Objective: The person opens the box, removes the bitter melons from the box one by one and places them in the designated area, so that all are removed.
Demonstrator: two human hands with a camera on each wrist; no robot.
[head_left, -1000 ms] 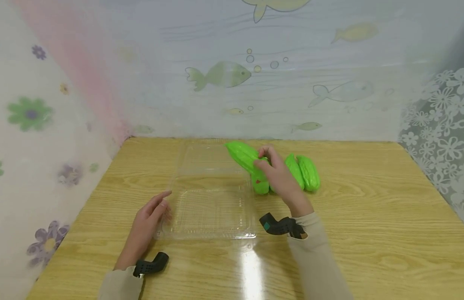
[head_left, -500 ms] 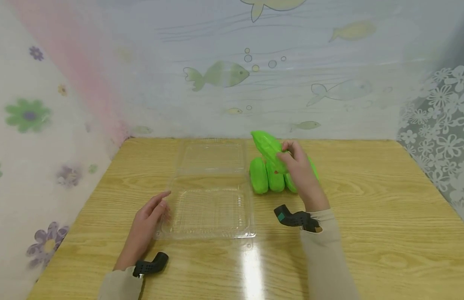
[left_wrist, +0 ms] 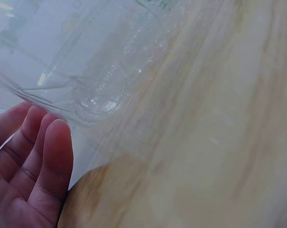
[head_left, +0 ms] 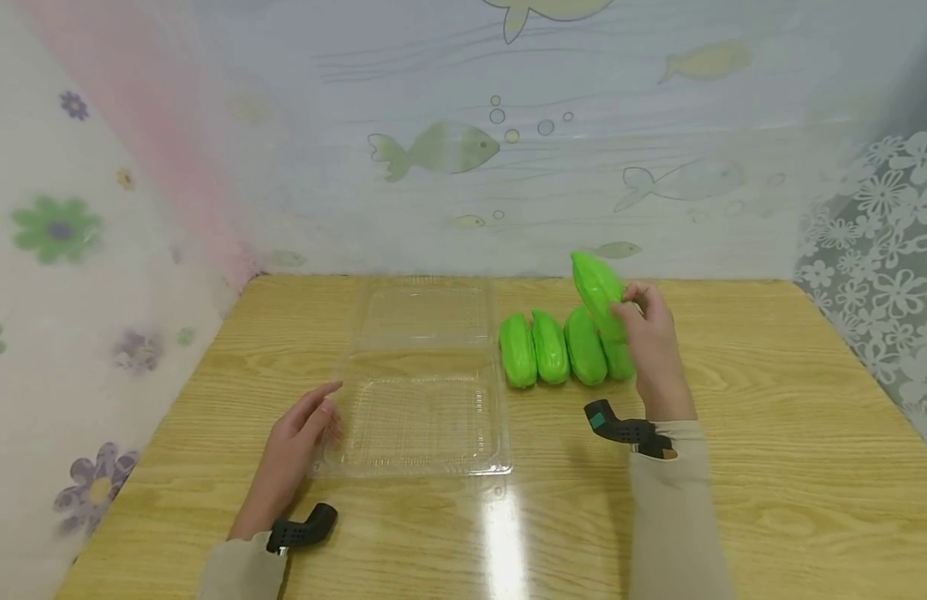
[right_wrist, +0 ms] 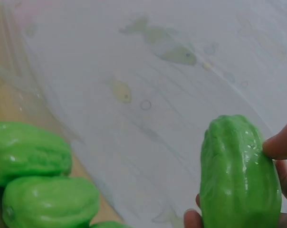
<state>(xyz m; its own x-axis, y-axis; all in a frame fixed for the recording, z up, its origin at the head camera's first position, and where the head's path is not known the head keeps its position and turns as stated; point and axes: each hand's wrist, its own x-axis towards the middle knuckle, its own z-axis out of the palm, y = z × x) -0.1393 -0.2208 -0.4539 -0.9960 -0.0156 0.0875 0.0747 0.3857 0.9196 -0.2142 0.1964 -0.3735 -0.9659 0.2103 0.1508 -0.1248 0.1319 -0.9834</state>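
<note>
My right hand pinches a glossy, ridged green bitter melon between thumb and fingers, its pointed end tilted up and to the left. In the right wrist view the same melon fills the lower right. Several like it lie side by side under and left of that hand, among them a melon at the row's left end; the rightmost is partly covered. An opened clear plastic clamshell box lies left of the row. At its left edge rests my left hand, fingers extended against or very near the rim.
Everything lies on a wood-grain table. A wall covering with printed fish rises behind its far edge, and a flowered sheet hangs on the left. Each wrist wears a black camera mount, such as the right mount.
My right hand has moved to the right with the green bitter melon, from above the row's left end to its right end, uncovering the melons there. The left hand has not moved.
</note>
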